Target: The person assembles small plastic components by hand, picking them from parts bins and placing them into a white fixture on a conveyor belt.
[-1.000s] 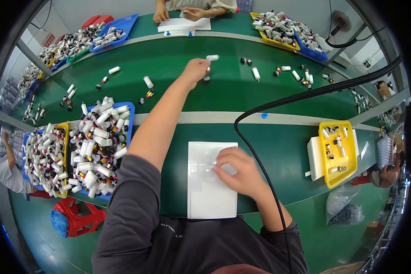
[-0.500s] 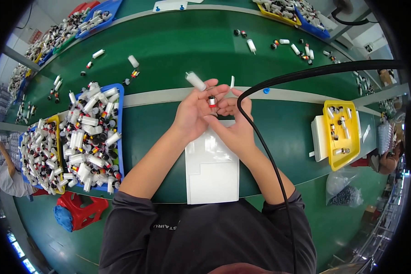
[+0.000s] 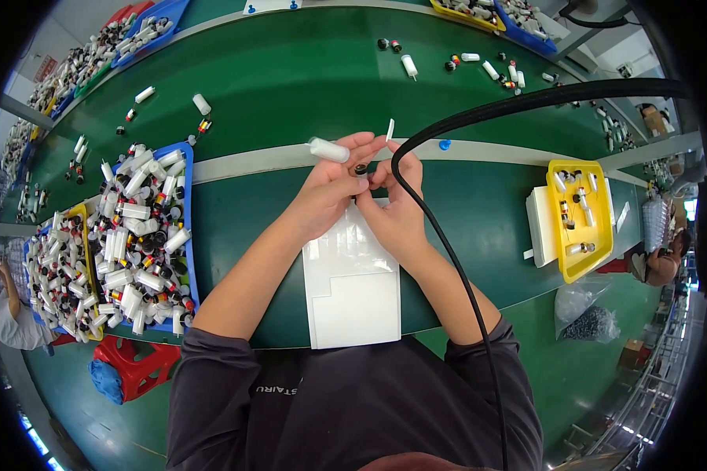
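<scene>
Both hands (image 3: 365,188) pinch a white tube (image 3: 328,150).

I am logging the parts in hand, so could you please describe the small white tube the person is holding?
The white tube is a short, plain cylinder that looks like plastic. It lies roughly level, tilted slightly, with one end jutting out to the person's left. The left hand holds it at the fingertips, above the green table; the right hand meets the left beside a small dark cap.

Blue bin (image 3: 187,235) of white tubes left, yellow tray (image 3: 601,228) right.
</scene>
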Tool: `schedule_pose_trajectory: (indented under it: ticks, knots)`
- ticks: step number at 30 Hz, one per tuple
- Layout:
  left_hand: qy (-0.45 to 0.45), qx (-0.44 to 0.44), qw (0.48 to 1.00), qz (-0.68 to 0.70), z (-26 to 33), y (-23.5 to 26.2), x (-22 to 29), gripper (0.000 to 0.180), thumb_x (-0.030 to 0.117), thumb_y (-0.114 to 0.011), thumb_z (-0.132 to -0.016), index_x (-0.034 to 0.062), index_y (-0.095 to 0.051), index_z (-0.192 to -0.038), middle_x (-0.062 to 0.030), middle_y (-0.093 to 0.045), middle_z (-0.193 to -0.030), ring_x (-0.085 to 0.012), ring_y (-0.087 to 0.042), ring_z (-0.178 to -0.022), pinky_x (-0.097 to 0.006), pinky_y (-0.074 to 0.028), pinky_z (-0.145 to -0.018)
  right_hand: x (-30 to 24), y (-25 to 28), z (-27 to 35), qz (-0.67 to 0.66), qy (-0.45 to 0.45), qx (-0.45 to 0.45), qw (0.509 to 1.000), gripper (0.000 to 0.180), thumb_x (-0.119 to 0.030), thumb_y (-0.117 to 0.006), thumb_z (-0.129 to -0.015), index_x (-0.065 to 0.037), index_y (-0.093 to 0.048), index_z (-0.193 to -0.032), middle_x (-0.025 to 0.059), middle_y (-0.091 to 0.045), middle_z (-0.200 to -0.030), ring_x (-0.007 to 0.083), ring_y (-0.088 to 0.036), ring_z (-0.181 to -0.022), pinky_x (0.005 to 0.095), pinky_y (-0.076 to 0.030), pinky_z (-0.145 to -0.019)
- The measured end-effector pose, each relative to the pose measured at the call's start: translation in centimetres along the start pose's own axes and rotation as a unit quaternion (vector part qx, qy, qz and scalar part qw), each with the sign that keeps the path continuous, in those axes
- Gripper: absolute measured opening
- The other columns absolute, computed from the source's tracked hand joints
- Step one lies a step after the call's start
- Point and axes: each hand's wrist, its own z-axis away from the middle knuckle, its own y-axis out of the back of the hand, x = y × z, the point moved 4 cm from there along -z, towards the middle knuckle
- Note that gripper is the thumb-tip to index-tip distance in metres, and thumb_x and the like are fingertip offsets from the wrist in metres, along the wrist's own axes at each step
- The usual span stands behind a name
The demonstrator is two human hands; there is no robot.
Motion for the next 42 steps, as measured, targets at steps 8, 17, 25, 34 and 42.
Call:
schedule_pose_trajectory:
  ticks: [8,17,25,34,42]
  knots:
    - [0.024,0.069,0.994,-0.087,-0.4,1.4,-0.6,0.050,0.003,-0.065,-0.096,0.0032,-0.048,-0.143,-0.0094,-0.063,-0.124,-0.0152,-0.062,-0.113,-0.031,-0.050,-0.102,-1.0,1.5,-0.4,0.219,0.175,0.045,0.959,0.063,0.007,-0.066,-0.082,-0.005,-0.044,-0.139,0.0110,-0.055,-0.097,0.0222,-0.061,-0.085,0.0335,-0.055,-0.077]
    - [0.032,0.102,0.994,-0.014,0.0,1.1,0.3,0.047,-0.003,-0.068,-0.093,0.0027,-0.055,-0.138,-0.0103,-0.068,-0.114,-0.0174,-0.066,-0.109,-0.032,-0.054,-0.099,-1.3,1.7,-0.9,0.251,0.220,0.020,0.942,0.060,0.010,-0.067,-0.080,-0.005,-0.051,-0.136,0.0160,-0.060,-0.108,0.0280,-0.064,-0.091,0.0364,-0.057,-0.076]
    - [0.024,0.113,0.992,-0.043,-0.2,2.0,-0.1,0.045,-0.005,-0.068,-0.092,0.0036,-0.056,-0.135,-0.0139,-0.066,-0.124,-0.0195,-0.065,-0.113,-0.034,-0.054,-0.101,-1.2,1.6,-0.7,0.276,0.229,0.016,0.933,0.060,0.011,-0.068,-0.079,-0.005,-0.052,-0.135,0.0146,-0.062,-0.108,0.0253,-0.061,-0.090,0.0346,-0.056,-0.076]
    - [0.015,0.105,0.994,-0.032,-0.2,2.1,0.0,0.039,-0.006,-0.068,-0.091,0.0023,-0.059,-0.128,-0.0141,-0.067,-0.122,-0.0200,-0.066,-0.111,-0.033,-0.054,-0.100,-0.9,1.7,-0.8,0.251,0.242,0.032,0.937,0.061,0.011,-0.069,-0.079,-0.006,-0.052,-0.135,0.0118,-0.059,-0.102,0.0261,-0.059,-0.092,0.0371,-0.053,-0.076]
    - [-0.006,0.106,0.989,-0.099,-0.2,2.1,0.2,0.032,-0.005,-0.067,-0.093,0.0030,-0.062,-0.123,-0.0116,-0.068,-0.119,-0.0189,-0.066,-0.110,-0.033,-0.054,-0.099,1.0,1.8,-0.5,0.132,0.182,0.039,0.974,0.060,0.009,-0.067,-0.080,-0.006,-0.048,-0.136,0.0111,-0.055,-0.102,0.0204,-0.060,-0.084,0.0334,-0.053,-0.077]
